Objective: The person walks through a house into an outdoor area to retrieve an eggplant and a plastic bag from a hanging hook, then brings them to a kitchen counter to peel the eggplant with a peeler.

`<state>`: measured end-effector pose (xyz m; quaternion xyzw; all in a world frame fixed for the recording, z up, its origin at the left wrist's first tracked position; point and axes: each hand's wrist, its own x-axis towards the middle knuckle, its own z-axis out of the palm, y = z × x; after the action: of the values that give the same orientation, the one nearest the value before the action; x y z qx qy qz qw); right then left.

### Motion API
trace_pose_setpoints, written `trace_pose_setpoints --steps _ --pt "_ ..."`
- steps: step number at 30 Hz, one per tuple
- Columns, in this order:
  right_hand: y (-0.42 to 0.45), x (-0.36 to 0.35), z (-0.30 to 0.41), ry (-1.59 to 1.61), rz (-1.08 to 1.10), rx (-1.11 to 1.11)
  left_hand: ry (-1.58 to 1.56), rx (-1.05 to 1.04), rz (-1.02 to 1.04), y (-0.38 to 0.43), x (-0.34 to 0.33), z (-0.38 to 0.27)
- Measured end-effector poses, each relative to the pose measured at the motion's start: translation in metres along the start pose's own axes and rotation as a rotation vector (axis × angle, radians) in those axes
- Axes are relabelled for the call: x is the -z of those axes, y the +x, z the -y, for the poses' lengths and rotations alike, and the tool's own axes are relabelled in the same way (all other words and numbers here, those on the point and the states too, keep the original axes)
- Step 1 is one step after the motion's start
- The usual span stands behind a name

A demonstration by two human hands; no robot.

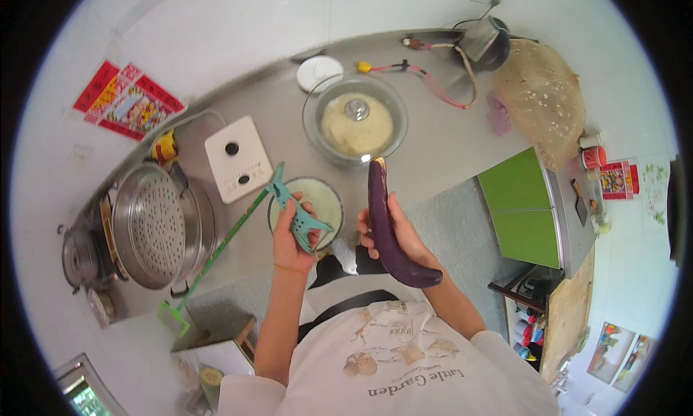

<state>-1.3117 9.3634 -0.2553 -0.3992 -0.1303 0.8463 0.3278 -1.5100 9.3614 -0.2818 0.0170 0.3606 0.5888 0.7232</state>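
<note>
A long purple eggplant [387,232] lies in my right hand [403,232], its stem end pointing away from me. My left hand [295,234] is closed round a teal plastic tool with small holes [304,225], which looks like a peeler or grater; its exact kind I cannot tell. Beneath my left hand, near the counter's front edge, stands a round bowl with a dark rim [330,205]. Beyond the eggplant's tip is a glass-lidded bowl [398,113] with pale, dough-like contents. Left of the bowls rests a white hot plate or scale with two dark round spots [238,159].
On the left stand a large metal steamer [157,226] and a green stick [222,245] slanting over the counter edge. A white lid [319,73], a red cord [433,83] and a mesh cover [541,96] are farther back. Green cabinet doors [517,199] stand right.
</note>
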Motion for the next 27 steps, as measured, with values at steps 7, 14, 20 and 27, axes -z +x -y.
trace_pose_setpoints --steps 7,14,20,27 --pt "0.028 -0.01 -0.048 0.014 -0.05 -0.075 0.159 -0.233 -0.064 -0.034 -0.015 0.021" --pt "0.033 -0.035 -0.052 0.156 -0.056 -0.053 0.303 -0.371 -0.084 -0.043 -0.025 0.03" --pt "0.031 -0.037 -0.053 0.163 0.072 0.01 0.419 -0.489 0.061 -0.058 -0.037 0.023" --pt "0.033 -0.025 -0.056 0.222 0.175 0.078 0.41 -0.467 0.136 -0.064 -0.044 0.021"
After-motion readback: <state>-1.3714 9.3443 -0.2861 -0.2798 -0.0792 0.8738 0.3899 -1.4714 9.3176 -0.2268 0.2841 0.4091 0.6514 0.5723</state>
